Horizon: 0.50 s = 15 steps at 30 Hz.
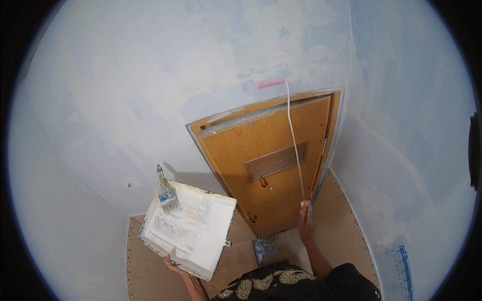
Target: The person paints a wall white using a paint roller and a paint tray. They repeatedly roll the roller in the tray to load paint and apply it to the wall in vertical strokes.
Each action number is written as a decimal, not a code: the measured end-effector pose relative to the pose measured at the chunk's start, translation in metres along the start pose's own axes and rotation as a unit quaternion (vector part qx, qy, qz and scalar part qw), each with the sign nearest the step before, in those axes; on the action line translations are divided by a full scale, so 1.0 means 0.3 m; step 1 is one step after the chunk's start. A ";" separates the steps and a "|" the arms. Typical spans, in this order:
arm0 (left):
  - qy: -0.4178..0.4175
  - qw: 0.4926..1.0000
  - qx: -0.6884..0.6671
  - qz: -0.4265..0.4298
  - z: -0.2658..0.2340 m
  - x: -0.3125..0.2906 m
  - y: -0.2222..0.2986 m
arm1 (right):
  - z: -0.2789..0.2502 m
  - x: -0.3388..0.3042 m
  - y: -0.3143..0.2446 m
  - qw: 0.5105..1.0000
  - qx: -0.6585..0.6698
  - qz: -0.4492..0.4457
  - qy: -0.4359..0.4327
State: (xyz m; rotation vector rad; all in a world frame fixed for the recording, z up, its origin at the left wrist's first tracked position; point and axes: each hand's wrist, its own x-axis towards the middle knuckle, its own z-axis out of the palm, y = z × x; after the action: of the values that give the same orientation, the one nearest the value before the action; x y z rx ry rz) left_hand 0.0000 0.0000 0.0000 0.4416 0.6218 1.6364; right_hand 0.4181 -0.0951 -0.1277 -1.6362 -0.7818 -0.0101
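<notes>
Head view: left grip [174,264] held a white rectangular tray [217,241], perhaps steadying it; right grip [307,227], a long-stemmed pink roller [271,83], seemingly for reach.

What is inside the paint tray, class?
The paint tray holds white paint and a brush, its handle jutting out. What lies beneath the bristles is covered.

Between my left hand [174,266] and my right hand [306,224] there is open room before the door [226,156], and a hand could pass there. On the left, the tray [213,235] blocks the way, and the brush [168,197] sticks out over its far edge. The roller [271,83] has a long rod [292,134], which crosses before the door as a thin barrier. The far wall [150,65] and the right wall [401,135] limit the reach.
</notes>
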 end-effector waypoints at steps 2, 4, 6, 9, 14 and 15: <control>-0.014 1.000 0.011 0.013 0.061 0.004 -0.008 | 0.013 0.073 -0.036 0.999 -0.035 -0.003 0.015; 0.014 0.999 0.020 0.027 0.082 0.003 -0.009 | 0.014 0.048 0.005 0.998 -0.053 -0.018 0.007; 0.012 0.999 0.015 0.035 0.055 0.002 0.005 | 0.000 -0.037 0.056 0.999 -0.039 -0.021 0.001; -0.012 0.999 0.007 0.039 -0.022 -0.012 0.044 | -0.017 -0.113 0.060 1.000 0.007 -0.015 0.008; -0.022 0.999 0.021 0.035 -0.100 -0.047 0.074 | -0.080 0.066 -0.326 1.000 -0.014 0.009 0.011; -0.002 0.999 0.021 0.032 -0.089 -0.060 0.079 | -0.083 0.127 -0.421 0.998 -0.048 -0.004 0.026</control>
State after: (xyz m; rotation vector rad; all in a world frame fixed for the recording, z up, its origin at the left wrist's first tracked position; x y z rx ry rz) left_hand -0.0319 -0.0238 -0.0051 0.4989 0.6459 1.6846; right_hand 0.3960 -0.0975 0.0046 -1.7170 -0.7587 -0.0976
